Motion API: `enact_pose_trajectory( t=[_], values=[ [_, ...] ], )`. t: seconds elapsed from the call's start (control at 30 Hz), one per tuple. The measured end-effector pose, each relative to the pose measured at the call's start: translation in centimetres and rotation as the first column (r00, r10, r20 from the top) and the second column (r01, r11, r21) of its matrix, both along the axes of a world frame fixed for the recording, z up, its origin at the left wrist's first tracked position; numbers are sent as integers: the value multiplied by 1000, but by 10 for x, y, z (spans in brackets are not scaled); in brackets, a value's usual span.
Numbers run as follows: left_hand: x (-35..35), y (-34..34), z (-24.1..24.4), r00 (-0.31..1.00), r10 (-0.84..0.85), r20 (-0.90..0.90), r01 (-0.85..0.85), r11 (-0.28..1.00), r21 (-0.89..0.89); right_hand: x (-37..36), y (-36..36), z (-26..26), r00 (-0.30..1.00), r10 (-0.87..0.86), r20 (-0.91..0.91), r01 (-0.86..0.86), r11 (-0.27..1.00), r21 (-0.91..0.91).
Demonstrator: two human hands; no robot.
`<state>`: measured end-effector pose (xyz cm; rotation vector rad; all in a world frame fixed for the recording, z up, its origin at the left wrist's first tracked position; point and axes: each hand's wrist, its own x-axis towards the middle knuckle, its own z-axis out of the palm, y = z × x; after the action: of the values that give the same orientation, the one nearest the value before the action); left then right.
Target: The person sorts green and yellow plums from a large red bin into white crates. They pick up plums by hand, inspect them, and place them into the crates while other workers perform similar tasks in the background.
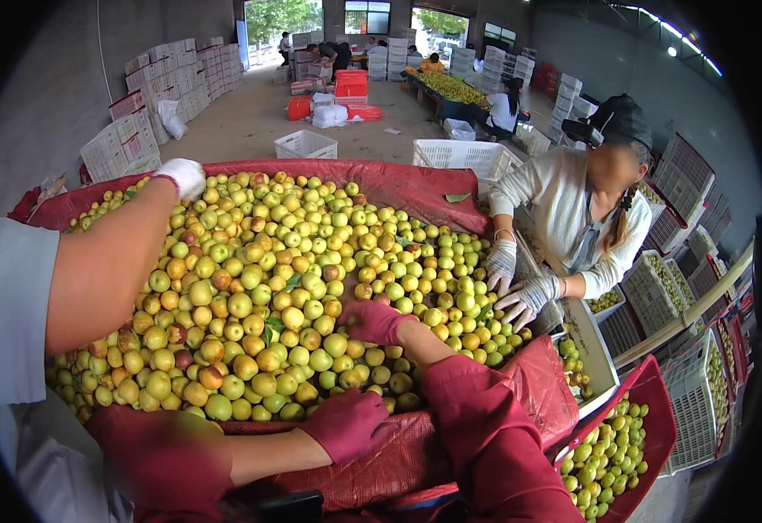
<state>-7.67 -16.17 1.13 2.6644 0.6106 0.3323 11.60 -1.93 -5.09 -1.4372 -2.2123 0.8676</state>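
Observation:
A broad heap of yellow-green and reddish fruit, perhaps jujubes or small plums (pixel 243 281), fills a sorting table lined with red tarpaulin (pixel 381 451). Both my hands wear dark pink gloves. My left hand (pixel 348 423) rests at the near edge of the heap, its fingers bent over the fruit; what lies under them is hidden. Farther in, my right hand (pixel 375 322) reaches into the middle of the heap with curled fingers, and its palm is hidden. A few green leaves (pixel 292 282) lie among the fruit.
At the left, a co-worker's white-gloved hand (pixel 185 178) reaches over the heap. Across on the right, another co-worker's gloved hands (pixel 530 299) touch the fruit. A red chute with fruit (pixel 662 418) stands at the lower right. White plastic crates (pixel 305 145) stand beyond the table.

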Motion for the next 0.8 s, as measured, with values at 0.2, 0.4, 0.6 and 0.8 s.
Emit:
enact_pose_trajectory(
  t=[0.2,0.4,0.6,0.8],
  values=[
    [0,0,-3,1000,8,-1,-8,999,-34,44,5,21,868,-441,-229,451,892,-6],
    [0,-1,-4,999,2,37,-3,1000,22,61,9,19,856,-455,245,438,891,121],
    [0,-1,-3,1000,9,29,-10,1000,24,54,-2,46,855,-215,472,278,958,-67],
    [0,-1,-2,999,7,48,-8,1000,29,60,-1,37,987,-108,116,124,982,-140]
  ],
)
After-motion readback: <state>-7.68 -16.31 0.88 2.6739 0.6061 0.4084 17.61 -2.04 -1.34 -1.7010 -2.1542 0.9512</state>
